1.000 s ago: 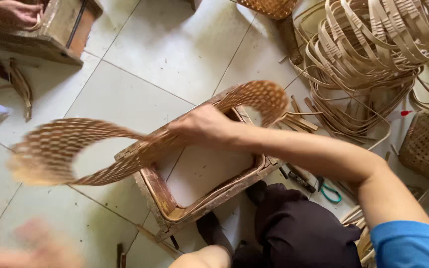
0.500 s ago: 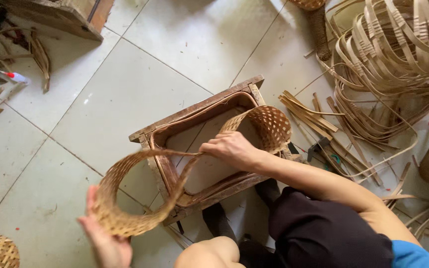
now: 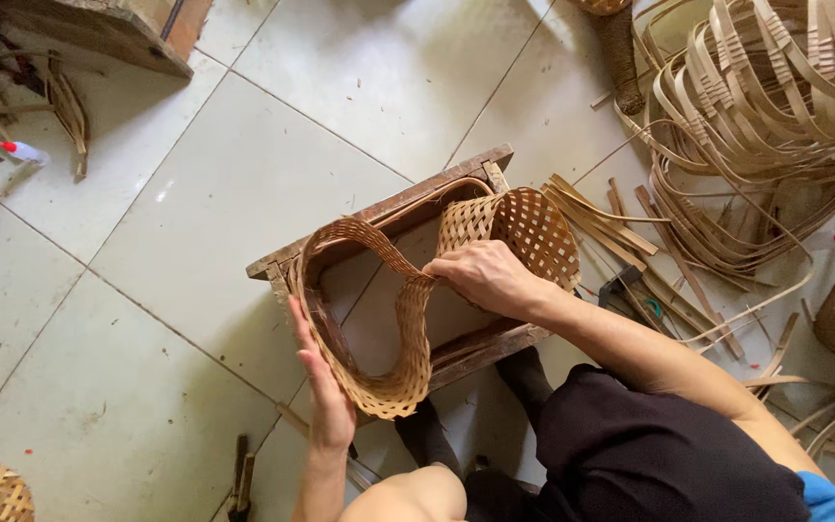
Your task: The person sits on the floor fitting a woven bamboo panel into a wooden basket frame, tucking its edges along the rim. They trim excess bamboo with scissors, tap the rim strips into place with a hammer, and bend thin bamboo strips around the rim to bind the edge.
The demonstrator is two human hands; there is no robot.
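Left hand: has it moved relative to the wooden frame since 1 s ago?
Yes. The left hand came in from the bottom-left corner and now presses the woven strip at the wooden frame's near-left edge.

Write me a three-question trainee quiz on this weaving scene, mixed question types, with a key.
1. True or false: the woven strip is bent into a loop inside the wooden frame.
2. Which hand pinches the strip where its two runs meet? A) left hand B) right hand C) neither
3. Fill in: the pile of loose bamboo strips lies at the top ____ of the view.

Key:
1. True. The strip curves round within the frame, its open-weave end at the frame's far right corner.
2. B. The left hand lies flat against the loop's outer side.
3. Right.
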